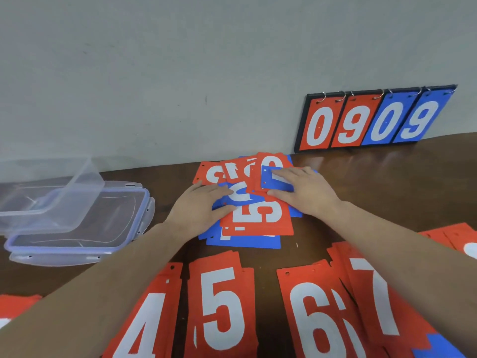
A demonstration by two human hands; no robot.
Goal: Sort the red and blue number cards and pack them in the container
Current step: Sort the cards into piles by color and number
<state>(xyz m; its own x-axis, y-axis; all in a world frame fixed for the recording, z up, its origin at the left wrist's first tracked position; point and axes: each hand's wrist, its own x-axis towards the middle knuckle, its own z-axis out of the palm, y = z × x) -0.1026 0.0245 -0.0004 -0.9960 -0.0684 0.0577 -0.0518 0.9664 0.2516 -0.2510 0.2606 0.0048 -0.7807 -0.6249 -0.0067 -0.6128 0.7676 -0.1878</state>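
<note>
Stretched across the view, a dark wooden table (387, 182) against a pale wall (180, 73). Leaned upright on that wall at the far right, a flip scoreboard (374, 122) reading 0 9 in red and 0 9 in blue. Lay at the left a clear plastic container (46, 187), tilted with one edge propped on its flat lid (103, 223), well apart from both hands. Spread along the near edge, red stacks showing 4 (144, 324), 5 (222, 306), 6 (317, 321) and 7 (374, 295), with more red cards (462, 241) at the far right. Sat in the middle a mixed pile of red and blue cards (247, 202), partly hidden under the hands, a red 5 card (260, 215) on top toward the near side. Rested on the pile's left side the left hand (201, 208), fingers fairly straight, tips touching a blue card (240, 195); pinched or merely pressed, cannot tell. Gripped at the pile's far right by the right hand (304, 192), a small-looking blue card (273, 180), fingers over its upper edge, thumb under its lower edge.
</note>
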